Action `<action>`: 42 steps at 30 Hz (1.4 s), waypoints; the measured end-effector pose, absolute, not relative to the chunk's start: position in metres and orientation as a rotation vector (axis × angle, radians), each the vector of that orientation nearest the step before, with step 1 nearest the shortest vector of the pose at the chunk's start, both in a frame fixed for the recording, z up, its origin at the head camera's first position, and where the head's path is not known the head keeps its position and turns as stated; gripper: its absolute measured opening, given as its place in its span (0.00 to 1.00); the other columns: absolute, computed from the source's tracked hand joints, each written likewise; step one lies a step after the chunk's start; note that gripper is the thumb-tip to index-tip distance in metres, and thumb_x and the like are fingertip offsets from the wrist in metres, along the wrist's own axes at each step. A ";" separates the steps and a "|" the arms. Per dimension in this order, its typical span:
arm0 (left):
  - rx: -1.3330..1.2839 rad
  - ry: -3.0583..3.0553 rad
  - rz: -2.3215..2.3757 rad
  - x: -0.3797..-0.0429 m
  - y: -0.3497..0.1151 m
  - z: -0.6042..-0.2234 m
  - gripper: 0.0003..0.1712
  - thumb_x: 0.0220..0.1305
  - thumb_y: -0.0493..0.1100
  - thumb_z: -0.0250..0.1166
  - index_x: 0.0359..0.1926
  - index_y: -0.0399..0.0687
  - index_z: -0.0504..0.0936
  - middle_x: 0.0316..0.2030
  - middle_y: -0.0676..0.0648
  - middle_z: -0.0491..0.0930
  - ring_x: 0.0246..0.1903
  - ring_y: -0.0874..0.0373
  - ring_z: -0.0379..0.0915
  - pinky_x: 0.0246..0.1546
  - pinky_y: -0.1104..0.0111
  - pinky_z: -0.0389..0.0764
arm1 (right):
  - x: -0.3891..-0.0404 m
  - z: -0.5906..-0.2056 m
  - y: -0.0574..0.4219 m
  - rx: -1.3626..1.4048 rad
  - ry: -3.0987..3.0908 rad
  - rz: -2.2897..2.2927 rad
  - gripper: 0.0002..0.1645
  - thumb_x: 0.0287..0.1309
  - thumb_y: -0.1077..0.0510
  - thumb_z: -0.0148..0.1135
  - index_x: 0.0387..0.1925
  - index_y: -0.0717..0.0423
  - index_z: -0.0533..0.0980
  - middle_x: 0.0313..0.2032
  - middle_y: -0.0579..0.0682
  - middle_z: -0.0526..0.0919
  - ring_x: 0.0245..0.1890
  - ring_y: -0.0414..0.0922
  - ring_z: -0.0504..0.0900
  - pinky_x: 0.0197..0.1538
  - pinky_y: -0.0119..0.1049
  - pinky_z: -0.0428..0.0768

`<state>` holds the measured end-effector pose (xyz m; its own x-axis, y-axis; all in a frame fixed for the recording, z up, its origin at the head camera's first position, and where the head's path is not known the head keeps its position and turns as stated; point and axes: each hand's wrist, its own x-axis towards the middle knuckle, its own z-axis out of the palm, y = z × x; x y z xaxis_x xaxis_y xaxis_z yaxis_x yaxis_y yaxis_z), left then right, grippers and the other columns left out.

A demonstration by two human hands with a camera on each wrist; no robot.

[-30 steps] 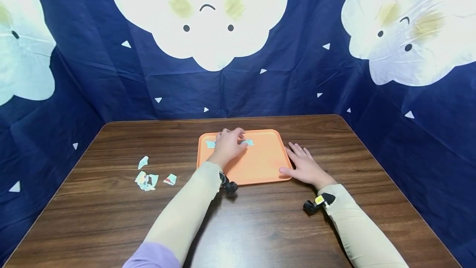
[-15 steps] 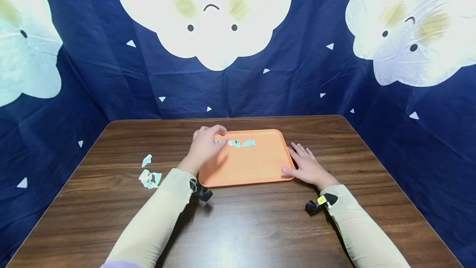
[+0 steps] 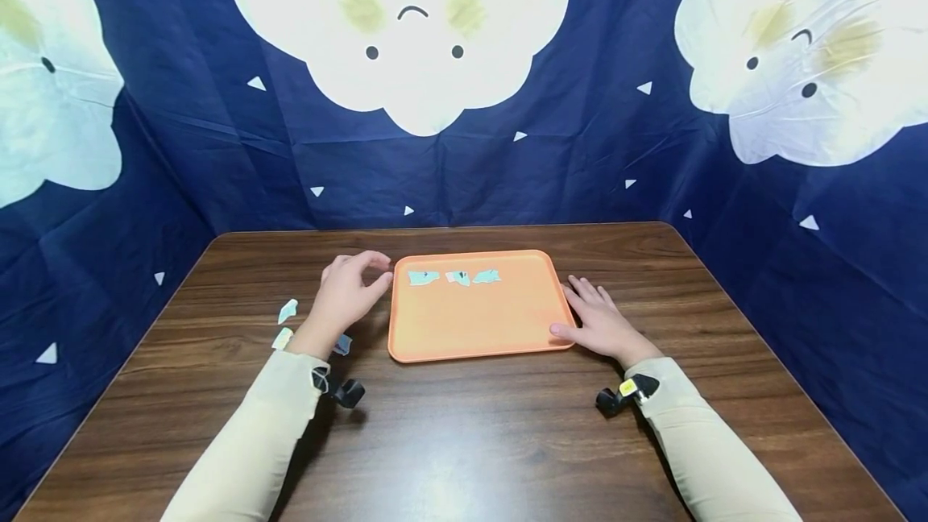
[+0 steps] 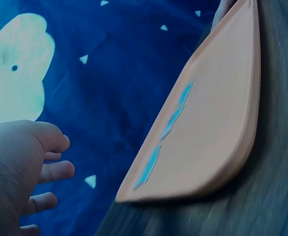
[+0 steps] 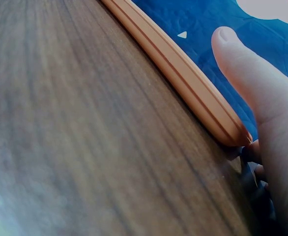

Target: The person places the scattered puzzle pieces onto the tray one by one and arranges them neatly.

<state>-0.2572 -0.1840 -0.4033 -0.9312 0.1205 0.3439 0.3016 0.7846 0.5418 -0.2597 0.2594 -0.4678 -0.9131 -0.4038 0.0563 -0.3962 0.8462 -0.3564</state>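
Note:
Three torn pieces of printed light-blue paper lie in a row along the far side of an orange tray [image 3: 478, 321]: a left piece [image 3: 424, 277], a middle piece [image 3: 458, 277] and a right piece [image 3: 486, 275]. Just left of the tray hovers my left hand [image 3: 348, 296], fingers loosely bent and holding nothing. In the left wrist view, that hand [image 4: 16, 172] is apart from the tray [image 4: 208, 118]. My right hand [image 3: 600, 327] rests at the tray's right edge, fingers spread and thumb over the rim.
More torn paper lies on the wooden table [image 3: 493, 441] left of the tray: an upper scrap [image 3: 287, 311], a lower scrap [image 3: 282, 338] and a scrap [image 3: 344, 345] partly behind my left wrist. A blue cloth [image 3: 478, 176] with white clouds hangs behind the table.
My left hand has moved left, from above the tray to beside it, uncovering the row of paper pieces. My right hand stays at the tray's right edge.

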 end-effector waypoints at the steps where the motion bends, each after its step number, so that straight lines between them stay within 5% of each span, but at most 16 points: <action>1: -0.324 -2.682 -0.887 -0.256 -0.188 -0.403 0.17 0.68 0.46 0.65 0.52 0.44 0.82 0.50 0.42 0.85 0.56 0.40 0.70 0.64 0.40 0.55 | -0.260 -0.468 0.260 -0.650 2.998 -0.570 0.57 0.62 0.29 0.58 0.76 0.63 0.57 0.77 0.64 0.50 0.78 0.62 0.45 0.75 0.60 0.39; 21: -0.273 -2.656 -0.871 -0.240 -0.269 -0.431 0.15 0.69 0.44 0.64 0.52 0.41 0.81 0.49 0.36 0.84 0.54 0.34 0.69 0.56 0.40 0.63 | -0.260 -0.469 0.261 -0.673 2.993 -0.572 0.57 0.62 0.28 0.57 0.76 0.63 0.56 0.77 0.65 0.50 0.78 0.62 0.45 0.76 0.60 0.40; 42: -0.206 -2.730 -0.807 -0.238 -0.336 -0.467 0.13 0.67 0.44 0.65 0.49 0.44 0.82 0.51 0.33 0.82 0.54 0.32 0.67 0.53 0.34 0.56 | -0.259 -0.467 0.260 -0.647 2.991 -0.562 0.57 0.62 0.28 0.57 0.77 0.62 0.55 0.78 0.64 0.50 0.78 0.62 0.45 0.76 0.60 0.40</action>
<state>-0.2384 -0.3358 -0.4666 -0.9488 0.0555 0.3109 0.2156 0.8333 0.5091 -0.2594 0.2600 -0.4669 -0.9131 -0.4052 0.0456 -0.3941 0.8484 -0.3534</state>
